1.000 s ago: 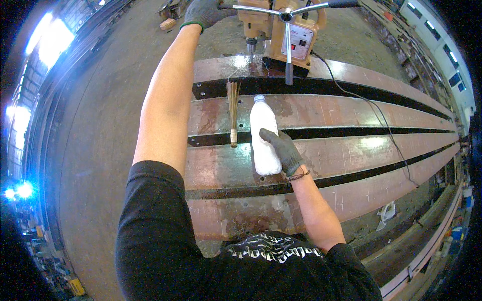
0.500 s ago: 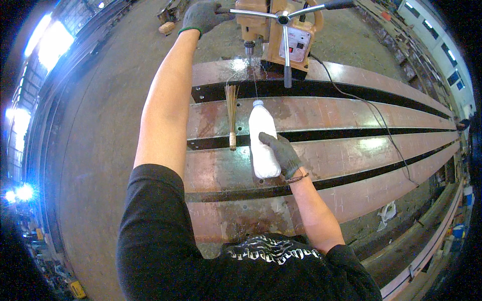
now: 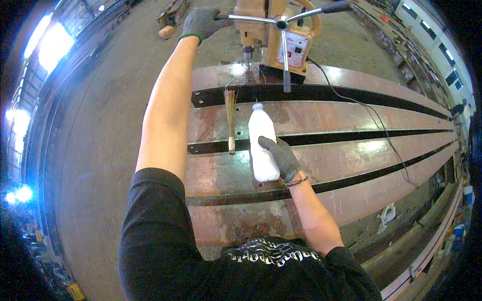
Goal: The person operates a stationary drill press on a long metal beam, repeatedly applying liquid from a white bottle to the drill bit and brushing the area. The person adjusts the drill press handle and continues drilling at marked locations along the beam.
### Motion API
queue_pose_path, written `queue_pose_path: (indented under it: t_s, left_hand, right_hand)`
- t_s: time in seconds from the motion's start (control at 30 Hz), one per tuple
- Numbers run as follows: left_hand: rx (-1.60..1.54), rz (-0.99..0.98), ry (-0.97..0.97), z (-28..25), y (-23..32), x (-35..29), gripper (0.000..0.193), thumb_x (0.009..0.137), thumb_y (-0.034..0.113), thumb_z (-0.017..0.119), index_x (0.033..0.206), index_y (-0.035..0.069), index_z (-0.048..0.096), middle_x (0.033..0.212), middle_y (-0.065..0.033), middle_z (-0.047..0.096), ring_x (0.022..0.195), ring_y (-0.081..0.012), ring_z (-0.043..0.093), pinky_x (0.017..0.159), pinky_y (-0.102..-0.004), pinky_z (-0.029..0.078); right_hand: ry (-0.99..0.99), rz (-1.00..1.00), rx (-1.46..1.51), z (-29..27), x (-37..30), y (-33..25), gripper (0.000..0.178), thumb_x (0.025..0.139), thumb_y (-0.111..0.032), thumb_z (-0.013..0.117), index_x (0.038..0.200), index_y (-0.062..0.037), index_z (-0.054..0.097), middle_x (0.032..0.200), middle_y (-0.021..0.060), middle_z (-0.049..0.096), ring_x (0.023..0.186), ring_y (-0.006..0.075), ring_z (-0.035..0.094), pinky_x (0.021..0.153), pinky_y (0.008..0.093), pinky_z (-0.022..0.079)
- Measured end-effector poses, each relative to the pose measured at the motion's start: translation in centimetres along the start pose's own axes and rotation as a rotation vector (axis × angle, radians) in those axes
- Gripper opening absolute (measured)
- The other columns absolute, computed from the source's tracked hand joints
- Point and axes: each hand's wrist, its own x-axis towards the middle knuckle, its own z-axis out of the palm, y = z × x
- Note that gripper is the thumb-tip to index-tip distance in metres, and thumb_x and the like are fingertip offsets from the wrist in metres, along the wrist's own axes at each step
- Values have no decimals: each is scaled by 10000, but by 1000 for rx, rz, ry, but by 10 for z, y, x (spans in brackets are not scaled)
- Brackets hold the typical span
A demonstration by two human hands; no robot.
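My left hand [image 3: 200,24], in a grey glove with a green cuff, is closed on the left spoke of a three-spoke feed handle [image 3: 282,25]. That handle belongs to a tan magnetic drill [image 3: 292,47], whose spindle [image 3: 248,50] points down at the farthest steel beam [image 3: 221,74]. In my gloved right hand [image 3: 282,155] is a white plastic bottle [image 3: 261,135], held by its lower side with the cap end toward the drill. A bundle of thin sticks bound like a brush [image 3: 231,120] lies across the beams, left of the bottle.
Several long steel beams [image 3: 341,150] lie side by side, with dark gaps between them. A black cable [image 3: 371,108] runs from the drill across them. Wet patches shine near the spindle. A white plastic scrap [image 3: 386,215] is at the lower right; bright light flares [image 3: 24,193] at the left.
The thin liquid stream from the bottle's cap toward the spindle is no longer visible, apart from a short trace at the cap. The whole view has shifted slightly; both hands keep their grips.
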Motion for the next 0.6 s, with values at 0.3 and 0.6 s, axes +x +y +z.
queue_pose_path:
  t_s: [0.3,0.6]
  left_hand:
    - [-12,-3,58,5,-2,-2,563,814,665,734,881,107,769,912,-172,751,876,-388,720,780,-515,545]
    - [-28,17,49,5,-2,-3,563,826,657,727,917,103,781,915,-181,752,891,-395,721,798,-513,550]
  right_hand:
    - [11,43,9,3,-4,-7,467,924,-409,736,1138,1,673,933,64,715,753,159,684,662,326,572]
    - [24,14,-118,2,-3,-7,492,937,-403,707,1170,28,665,968,72,712,770,142,688,652,303,579]
